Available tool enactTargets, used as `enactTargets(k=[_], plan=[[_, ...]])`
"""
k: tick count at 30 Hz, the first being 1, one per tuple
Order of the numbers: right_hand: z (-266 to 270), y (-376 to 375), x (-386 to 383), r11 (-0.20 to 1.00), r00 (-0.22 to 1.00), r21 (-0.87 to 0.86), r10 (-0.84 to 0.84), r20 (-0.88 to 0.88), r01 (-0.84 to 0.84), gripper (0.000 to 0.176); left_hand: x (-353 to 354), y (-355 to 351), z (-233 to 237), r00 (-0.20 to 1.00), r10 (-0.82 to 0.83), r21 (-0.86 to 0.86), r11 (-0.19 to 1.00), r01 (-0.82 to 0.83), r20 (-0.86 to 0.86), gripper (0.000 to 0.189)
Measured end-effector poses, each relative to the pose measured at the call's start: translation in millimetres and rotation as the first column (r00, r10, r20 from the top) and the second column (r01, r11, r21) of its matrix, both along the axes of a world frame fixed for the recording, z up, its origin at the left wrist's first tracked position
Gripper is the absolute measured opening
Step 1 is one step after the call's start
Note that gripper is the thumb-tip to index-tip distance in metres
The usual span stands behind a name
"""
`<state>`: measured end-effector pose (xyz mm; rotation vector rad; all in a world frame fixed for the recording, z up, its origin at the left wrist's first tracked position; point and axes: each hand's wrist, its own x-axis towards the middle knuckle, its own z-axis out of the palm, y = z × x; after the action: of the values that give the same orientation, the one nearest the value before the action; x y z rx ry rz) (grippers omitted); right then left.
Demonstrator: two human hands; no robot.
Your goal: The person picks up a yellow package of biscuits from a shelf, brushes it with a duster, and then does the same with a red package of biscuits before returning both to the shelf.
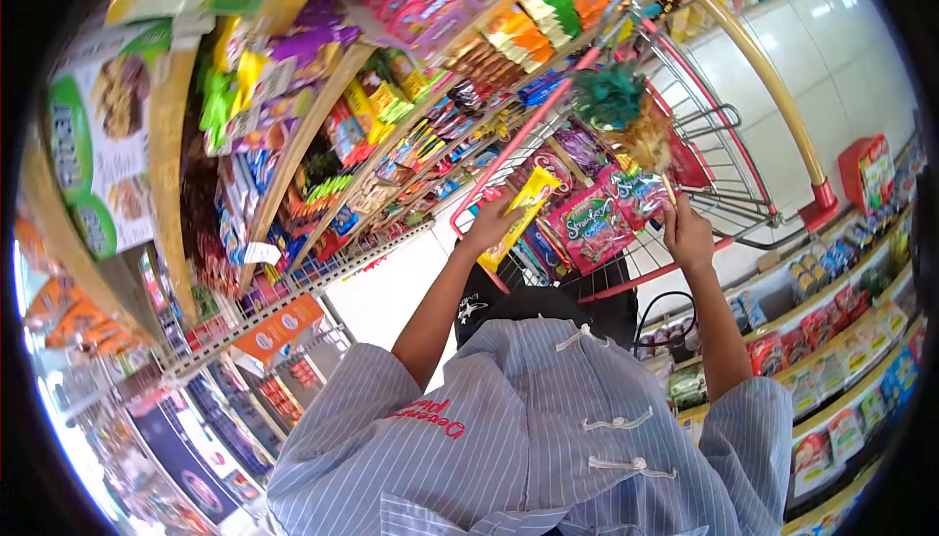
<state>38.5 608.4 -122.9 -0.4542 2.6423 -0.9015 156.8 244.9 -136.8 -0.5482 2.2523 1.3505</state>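
Observation:
My left hand (pixel 492 223) is closed around a long yellow snack packet (pixel 529 207), held over the left side of a shopping cart (pixel 726 137). My right hand (pixel 689 233) is closed at the cart's right side, on what looks like the thin handle of a feather duster (pixel 618 104). The duster's teal and tan feathers point away from me over the cart. Between my hands lies a pink strawberry candy bag (pixel 590 227), among several other colourful packets in the cart. The fingertips of my right hand are partly hidden.
Shelves of sweets and chocolate (pixel 391 145) rise close on my left. Lower shelves with packaged goods (pixel 831 370) stand on the right. White tiled floor (pixel 831 47) lies beyond the cart, near its yellow handle bar (pixel 768 67). A red bag (pixel 866 176) sits at far right.

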Motion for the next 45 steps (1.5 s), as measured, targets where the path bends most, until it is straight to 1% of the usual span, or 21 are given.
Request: enactTargets(k=[5,6,7,9,11,13,16,17,19,20,21,23,25,27,31,35,39,40,43,44,45], plan=[[-2,-2,0,0.998,0.999,0.059,0.025,-0.033,-0.023,0.021,51,-5,19,0.983,0.153,-0.117,0.983,-0.141,0.099,0.032],[1,-4,0,0.998,0.999,0.062,0.006,-0.044,-0.003,0.023,57,-3,23,0.945,0.308,0.006,0.95,-0.311,0.108,0.031],[1,-5,1,0.998,0.997,0.058,0.038,-0.066,-0.034,0.023,61,0,29,0.883,0.45,0.13,0.876,-0.465,0.132,0.031],[-3,-5,1,0.996,0.994,0.061,0.067,-0.085,-0.062,0.025,54,10,60,0.831,0.556,0.162,0.817,-0.553,0.035,0.028],[-2,-7,2,0.987,0.988,0.102,0.131,-0.079,-0.123,0.027,53,13,72,0.588,0.805,0.29,0.548,-0.785,0.071,0.031],[-1,-8,2,0.975,0.982,0.141,0.182,-0.057,-0.172,0.033,49,10,87,0.494,0.853,0.382,0.406,-0.83,0.167,0.053],[0,-14,3,0.968,0.977,0.176,0.198,-0.083,-0.181,0.034,47,0,88,0.418,0.899,0.473,0.315,-0.823,0.128,0.05],[3,-17,3,0.966,0.97,0.179,0.211,-0.125,-0.187,0.034,45,-5,86,0.382,0.92,0.443,0.306,-0.843,0.091,0.038],[6,-20,1,0.959,0.965,0.178,0.241,-0.101,-0.221,0.035,45,-16,93,0.421,0.907,0.53,0.354,-0.771,0.006,0.049],[3,-21,1,0.963,0.969,0.167,0.23,-0.095,-0.213,0.032,43,-20,95,0.342,0.939,0.512,0.287,-0.81,0.015,0.058],[2,-21,2,0.967,0.972,0.155,0.218,-0.089,-0.203,0.029,47,-29,91,0.36,0.933,0.551,0.29,-0.782,0.02,0.063],[12,-27,4,0.963,0.971,0.169,0.226,-0.083,-0.21,0.03,39,-24,131,0.232,0.972,0.544,0.179,-0.82,0.029,0.063],[19,-36,3,0.977,0.979,0.11,0.191,-0.075,-0.182,0.033,46,-33,127,0.194,0.981,0.553,0.154,-0.819,0.014,0.054],[13,-37,4,0.97,0.977,0.158,0.199,-0.075,-0.186,0.036,54,-39,141,0.412,0.895,0.774,0.134,-0.618,0.174,0.044],[16,-44,8,0.962,0.968,0.134,0.246,-0.039,-0.239,0.038,51,-30,171,0.336,0.921,0.859,0.002,-0.512,0.198,0.044],[16,-51,9,0.952,0.951,0.087,0.3,-0.082,-0.293,0.037,55,-28,175,0.372,0.898,0.922,-0.087,-0.377,0.237,0.044],[47,-85,14,0.924,0.984,-0.361,0.165,0.066,-0.13,0.028,49,-25,168,0.449,0.858,0.961,-0.163,-0.223,0.25,0.044],[78,-99,20,0.89,0.976,-0.426,0.208,0.058,-0.164,0.027,49,-25,158,0.515,0.835,0.981,-0.179,-0.075,0.192,0.042],[141,-116,34,0.821,0.892,-0.465,0.433,0.127,-0.332,0.024,47,-21,129,0.54,0.83,0.975,-0.21,0.068,0.141,0.042],[159,-126,35,0.714,0.805,-0.39,0.574,-0.151,-0.582,0.024,39,-6,181,0.339,0.832,0.898,-0.409,-0.16,0.44,0.043],[159,-133,35,0.585,0.694,-0.379,0.65,-0.31,-0.717,0.024,47,-12,129,0.617,0.778,0.887,-0.361,0.287,0.116,0.046]])
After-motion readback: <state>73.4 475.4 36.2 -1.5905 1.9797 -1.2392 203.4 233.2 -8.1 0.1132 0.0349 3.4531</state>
